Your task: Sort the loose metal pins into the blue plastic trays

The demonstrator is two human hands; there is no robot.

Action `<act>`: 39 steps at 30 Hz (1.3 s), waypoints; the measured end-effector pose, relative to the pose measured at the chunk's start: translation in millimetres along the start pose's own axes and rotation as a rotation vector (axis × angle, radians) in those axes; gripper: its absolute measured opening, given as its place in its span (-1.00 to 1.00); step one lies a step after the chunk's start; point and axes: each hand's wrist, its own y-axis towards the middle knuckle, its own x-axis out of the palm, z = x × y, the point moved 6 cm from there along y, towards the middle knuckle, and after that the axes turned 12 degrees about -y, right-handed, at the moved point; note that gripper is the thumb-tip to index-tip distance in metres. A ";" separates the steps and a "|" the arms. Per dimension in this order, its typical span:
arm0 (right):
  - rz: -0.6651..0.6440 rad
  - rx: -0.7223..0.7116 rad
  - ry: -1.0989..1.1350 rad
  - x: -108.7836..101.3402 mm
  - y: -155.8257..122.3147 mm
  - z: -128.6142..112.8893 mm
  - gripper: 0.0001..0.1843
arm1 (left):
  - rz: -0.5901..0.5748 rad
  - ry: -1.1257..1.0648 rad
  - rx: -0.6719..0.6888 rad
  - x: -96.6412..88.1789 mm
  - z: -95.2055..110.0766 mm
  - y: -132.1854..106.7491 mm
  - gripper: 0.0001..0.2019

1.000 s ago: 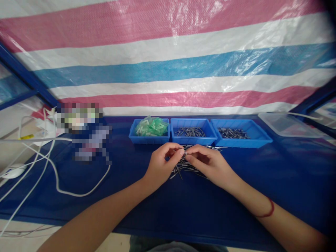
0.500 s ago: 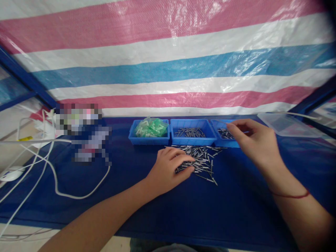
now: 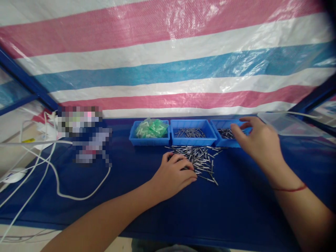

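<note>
Now your left hand is pressing half-curled on the pins, grip unclear; your right hand is hovering open over the right bin.

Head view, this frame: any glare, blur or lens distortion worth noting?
Head view: glare patches on the pink, white and blue striped plastic tarp; wide-angle distortion bows its stripes, and the top right corner is dark; a pixelated block masks items on the dark blue table; the pile of small metal pins is sharp.
</note>
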 end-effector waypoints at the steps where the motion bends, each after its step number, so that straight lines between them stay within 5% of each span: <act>1: 0.014 -0.023 0.024 -2.9 -1.9 -7.5 -0.62 | -0.005 0.006 -0.005 0.2 0.1 0.4 -0.83; 12: 0.022 -0.373 0.375 -15.9 -27.4 -69.0 -0.83 | 0.002 0.066 -0.015 2.0 -0.2 0.5 -0.76; 18: -0.194 -0.620 0.581 -16.5 -43.0 -95.7 -0.90 | 0.212 -0.087 0.018 -14.7 0.7 2.1 -0.77; 22: -0.309 -0.606 0.759 -14.3 -52.8 -107.2 -0.91 | 0.388 -0.343 -0.047 -29.6 -6.5 1.9 -0.82; 27: -0.370 -0.563 0.832 -5.6 -62.6 -116.2 -0.88 | 0.475 -0.524 -0.177 -32.7 -19.8 -0.6 -0.83; 31: -0.320 -0.535 0.818 -0.9 -65.5 -116.1 -0.80 | 0.529 -0.638 -0.204 -31.5 -25.1 -2.4 -0.81; 39: -0.186 -0.734 0.712 -10.5 -67.1 -122.9 -0.83 | 0.570 -0.771 -0.240 -26.0 -28.9 -2.7 -0.79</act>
